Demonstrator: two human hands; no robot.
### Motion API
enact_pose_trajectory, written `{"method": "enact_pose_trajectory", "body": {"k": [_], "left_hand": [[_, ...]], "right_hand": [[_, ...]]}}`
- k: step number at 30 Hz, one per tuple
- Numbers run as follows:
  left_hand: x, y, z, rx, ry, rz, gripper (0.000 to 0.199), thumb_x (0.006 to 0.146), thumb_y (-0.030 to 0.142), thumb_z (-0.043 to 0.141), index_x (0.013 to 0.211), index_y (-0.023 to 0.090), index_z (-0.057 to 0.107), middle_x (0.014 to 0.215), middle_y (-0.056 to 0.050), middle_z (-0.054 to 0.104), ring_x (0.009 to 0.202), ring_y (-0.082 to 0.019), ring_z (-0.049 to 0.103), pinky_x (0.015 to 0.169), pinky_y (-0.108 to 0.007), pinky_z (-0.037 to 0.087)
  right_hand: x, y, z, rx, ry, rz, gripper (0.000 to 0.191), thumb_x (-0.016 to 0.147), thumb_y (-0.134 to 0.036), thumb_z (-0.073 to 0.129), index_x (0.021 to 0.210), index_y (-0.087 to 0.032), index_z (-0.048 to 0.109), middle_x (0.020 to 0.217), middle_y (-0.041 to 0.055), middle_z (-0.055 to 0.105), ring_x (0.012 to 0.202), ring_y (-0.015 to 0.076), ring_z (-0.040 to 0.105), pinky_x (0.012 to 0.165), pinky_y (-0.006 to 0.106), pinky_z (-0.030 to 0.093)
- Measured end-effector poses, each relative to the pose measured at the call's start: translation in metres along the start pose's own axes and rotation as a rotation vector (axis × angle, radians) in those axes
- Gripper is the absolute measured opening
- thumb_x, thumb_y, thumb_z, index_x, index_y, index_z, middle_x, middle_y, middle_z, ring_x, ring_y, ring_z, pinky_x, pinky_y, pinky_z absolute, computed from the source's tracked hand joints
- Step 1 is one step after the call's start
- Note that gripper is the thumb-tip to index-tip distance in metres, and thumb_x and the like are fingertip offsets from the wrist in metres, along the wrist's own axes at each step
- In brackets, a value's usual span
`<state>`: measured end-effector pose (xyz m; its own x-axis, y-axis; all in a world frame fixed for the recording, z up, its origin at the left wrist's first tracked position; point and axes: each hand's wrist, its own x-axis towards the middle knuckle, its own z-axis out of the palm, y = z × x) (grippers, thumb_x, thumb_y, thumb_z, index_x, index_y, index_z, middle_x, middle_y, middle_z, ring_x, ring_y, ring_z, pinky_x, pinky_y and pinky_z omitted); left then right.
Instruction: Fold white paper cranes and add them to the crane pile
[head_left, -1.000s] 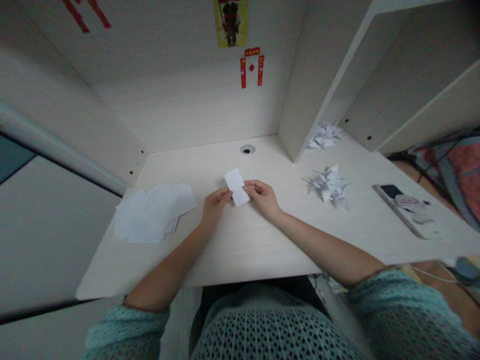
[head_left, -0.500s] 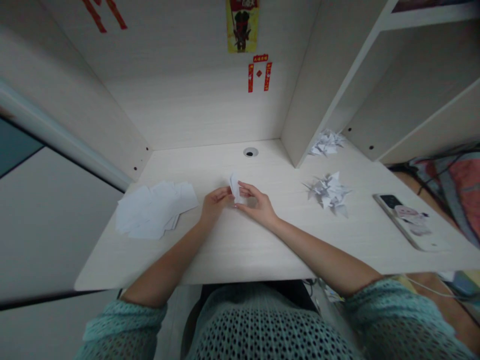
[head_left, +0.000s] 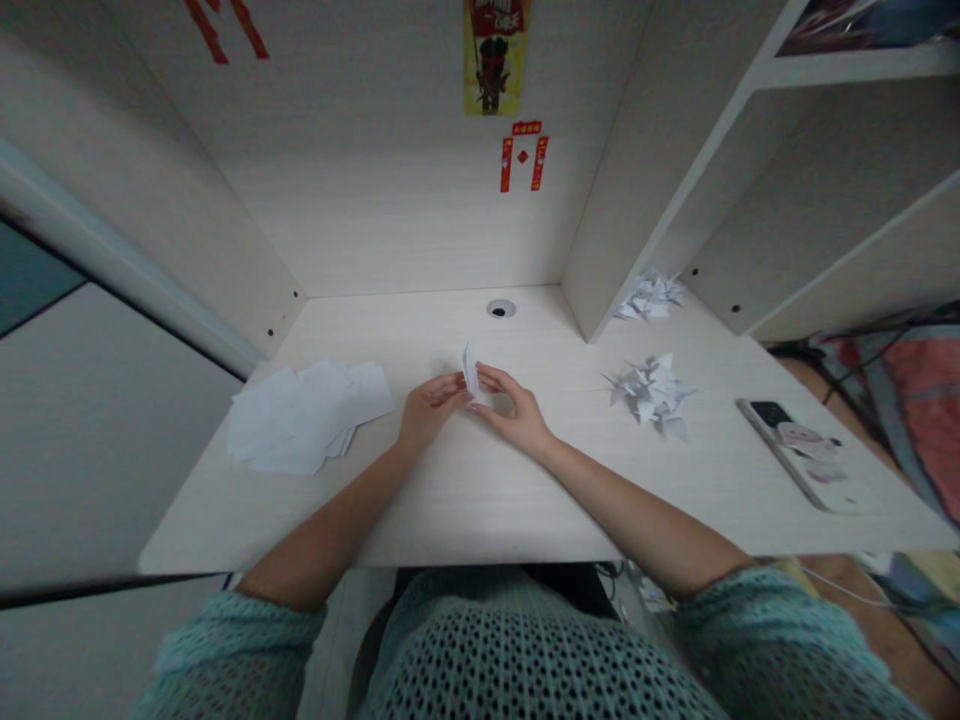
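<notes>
Between my two hands a small folded piece of white paper [head_left: 469, 370] stands upright, its layers seen nearly edge-on. My left hand [head_left: 431, 408] pinches its lower left side with thumb and fingers. From the right, my right hand [head_left: 517, 408] holds the same paper, thumb low and fingertips higher on its edge. Left of my hands lies a loose spread of white paper sheets [head_left: 300, 415]. To the right sits a heap of folded white paper pieces with pointed tips [head_left: 651, 390].
Another heap of folded paper pieces [head_left: 649, 295] lies farther back, beside the upright divider panel [head_left: 600, 290]. A phone in a pale case with stickers [head_left: 806, 455] rests on the desk [head_left: 480, 510] at right. A round cable hole [head_left: 501, 309] is near the back wall.
The folded paper has turned slightly and shows more edge-on. Both hands keep their grip in about the same place. My view has tilted and shifted a little.
</notes>
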<state>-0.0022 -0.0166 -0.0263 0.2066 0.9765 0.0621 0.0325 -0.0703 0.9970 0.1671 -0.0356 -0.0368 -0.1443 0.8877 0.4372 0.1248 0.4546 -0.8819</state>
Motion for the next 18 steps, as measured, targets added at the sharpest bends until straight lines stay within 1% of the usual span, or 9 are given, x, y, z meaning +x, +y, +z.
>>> {"method": "enact_pose_trajectory", "body": {"k": [3, 6, 9, 12, 15, 18], "left_hand": [[-0.0003, -0.0004, 0.0004, 0.019, -0.009, 0.015, 0.039, 0.070, 0.037, 0.071, 0.103, 0.017, 0.068, 0.102, -0.008, 0.072, 0.093, -0.022, 0.067, 0.089, -0.035, 0.049], [0.0008, -0.0009, -0.0004, 0.028, -0.040, 0.042, 0.035, 0.073, 0.038, 0.068, 0.100, 0.017, 0.069, 0.101, -0.007, 0.072, 0.094, -0.022, 0.066, 0.089, -0.034, 0.048], [0.0020, -0.0014, -0.0009, 0.049, -0.061, 0.059, 0.033, 0.075, 0.040, 0.065, 0.097, 0.016, 0.070, 0.097, -0.006, 0.073, 0.092, -0.022, 0.066, 0.088, -0.033, 0.048], [0.0011, -0.0010, -0.0008, 0.075, -0.067, 0.083, 0.032, 0.078, 0.042, 0.061, 0.097, 0.017, 0.070, 0.098, -0.005, 0.072, 0.094, -0.022, 0.066, 0.088, -0.032, 0.048], [-0.0017, 0.0009, -0.0003, 0.143, -0.039, 0.100, 0.032, 0.080, 0.042, 0.059, 0.097, 0.018, 0.070, 0.098, -0.005, 0.072, 0.094, -0.023, 0.066, 0.088, -0.033, 0.048], [-0.0051, 0.0031, 0.0007, 0.270, 0.028, 0.123, 0.029, 0.079, 0.042, 0.059, 0.093, 0.020, 0.071, 0.094, -0.003, 0.073, 0.089, -0.022, 0.067, 0.086, -0.032, 0.049]], "right_hand": [[-0.0001, 0.0002, 0.0003, -0.005, -0.018, -0.005, 0.062, 0.074, -0.035, 0.070, 0.131, -0.025, 0.047, 0.126, 0.0089, 0.060, 0.110, 0.0226, 0.061, 0.099, 0.040, 0.047], [0.0004, 0.0031, 0.0006, 0.029, -0.009, 0.011, 0.063, 0.074, -0.038, 0.070, 0.131, -0.026, 0.047, 0.127, 0.0085, 0.059, 0.110, 0.0226, 0.061, 0.099, 0.040, 0.047], [0.0013, 0.0055, 0.0004, 0.058, -0.010, 0.025, 0.064, 0.074, -0.040, 0.069, 0.132, -0.026, 0.045, 0.127, 0.0089, 0.059, 0.112, 0.0227, 0.060, 0.100, 0.041, 0.046], [0.0016, 0.0053, -0.0006, 0.072, -0.018, 0.021, 0.062, 0.077, -0.039, 0.066, 0.133, -0.025, 0.043, 0.127, 0.0096, 0.059, 0.114, 0.0228, 0.059, 0.101, 0.041, 0.045], [-0.0006, 0.0034, -0.0024, 0.062, -0.031, 0.021, 0.059, 0.082, -0.040, 0.061, 0.135, -0.025, 0.041, 0.128, 0.0091, 0.059, 0.115, 0.0229, 0.058, 0.103, 0.041, 0.042], [-0.0048, 0.0021, -0.0043, -0.031, -0.024, 0.039, 0.050, 0.087, -0.039, 0.051, 0.134, -0.026, 0.043, 0.128, 0.0061, 0.059, 0.116, 0.0236, 0.057, 0.102, 0.040, 0.042]]}}
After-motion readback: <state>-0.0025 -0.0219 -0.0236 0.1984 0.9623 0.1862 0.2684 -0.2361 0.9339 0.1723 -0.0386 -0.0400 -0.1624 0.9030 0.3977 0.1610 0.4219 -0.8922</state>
